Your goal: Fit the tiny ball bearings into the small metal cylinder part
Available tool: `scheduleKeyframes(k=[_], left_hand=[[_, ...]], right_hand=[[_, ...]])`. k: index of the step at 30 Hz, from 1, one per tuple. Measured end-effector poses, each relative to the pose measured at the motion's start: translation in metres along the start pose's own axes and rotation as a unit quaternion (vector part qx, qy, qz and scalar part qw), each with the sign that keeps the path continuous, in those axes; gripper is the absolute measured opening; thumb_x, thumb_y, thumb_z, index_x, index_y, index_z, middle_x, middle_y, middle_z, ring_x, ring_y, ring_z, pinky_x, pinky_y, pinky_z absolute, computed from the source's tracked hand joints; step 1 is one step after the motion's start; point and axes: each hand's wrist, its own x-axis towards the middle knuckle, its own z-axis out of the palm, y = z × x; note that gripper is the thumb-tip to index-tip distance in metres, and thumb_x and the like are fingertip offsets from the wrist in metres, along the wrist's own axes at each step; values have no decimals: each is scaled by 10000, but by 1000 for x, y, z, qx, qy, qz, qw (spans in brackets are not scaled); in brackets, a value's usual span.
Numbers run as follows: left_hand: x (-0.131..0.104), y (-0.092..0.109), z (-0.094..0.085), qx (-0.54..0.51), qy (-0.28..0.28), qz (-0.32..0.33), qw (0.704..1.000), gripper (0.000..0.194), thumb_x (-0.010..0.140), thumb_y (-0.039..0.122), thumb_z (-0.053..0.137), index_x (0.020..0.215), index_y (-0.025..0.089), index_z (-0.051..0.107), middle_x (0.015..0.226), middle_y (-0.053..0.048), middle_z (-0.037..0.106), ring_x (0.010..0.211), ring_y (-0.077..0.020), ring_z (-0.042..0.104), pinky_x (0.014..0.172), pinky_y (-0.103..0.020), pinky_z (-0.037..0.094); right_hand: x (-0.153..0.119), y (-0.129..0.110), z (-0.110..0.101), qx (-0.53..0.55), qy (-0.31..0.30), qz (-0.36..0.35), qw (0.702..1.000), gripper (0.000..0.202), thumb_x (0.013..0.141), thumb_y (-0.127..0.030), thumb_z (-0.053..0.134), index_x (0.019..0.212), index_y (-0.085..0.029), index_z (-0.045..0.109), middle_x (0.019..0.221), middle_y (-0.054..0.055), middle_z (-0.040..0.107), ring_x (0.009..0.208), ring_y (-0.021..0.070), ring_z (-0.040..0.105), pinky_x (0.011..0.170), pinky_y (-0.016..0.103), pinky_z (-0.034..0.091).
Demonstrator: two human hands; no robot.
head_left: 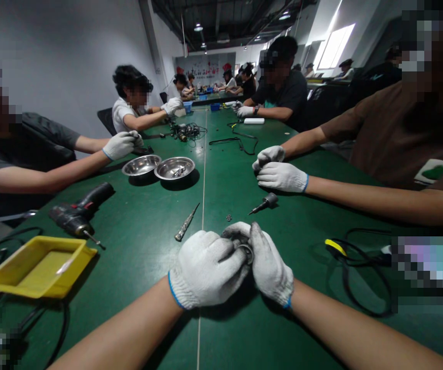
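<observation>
My left hand (209,270), in a white knit glove with a blue cuff, is closed around a small round metal part (246,252). My right hand (271,264), gloved the same way with dark-stained fingertips, meets it and grips the part from the other side. Most of the part is hidden between the fingers. Beyond my left hand a screwdriver (185,226) with a patterned handle lies on the green table (136,221). A tiny metal piece (228,218) rests just past my fingers, and a dark tool with a thin tip (263,203) lies farther right.
At left are a yellow tray (32,267) and a power drill (77,213). Two metal bowls (175,169) stand farther back. Black cables (368,277) lie at right. A co-worker's gloved hands (283,176) are at the right side; several people sit along the table.
</observation>
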Motion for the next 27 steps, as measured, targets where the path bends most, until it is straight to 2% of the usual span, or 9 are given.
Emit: scheduleKeyframes(k=[27], left_hand=[[0,1,-1,2,-16,7,1000,157,975,266,634,945,162,747,741,-48,665,599,-179,577,527,-321,427]], right_hand=[[-1,1,-1,-11,-6,0,1000,773,1075,-744,254,969,-194,786,923,74,796,877,223,732,826,316,569]])
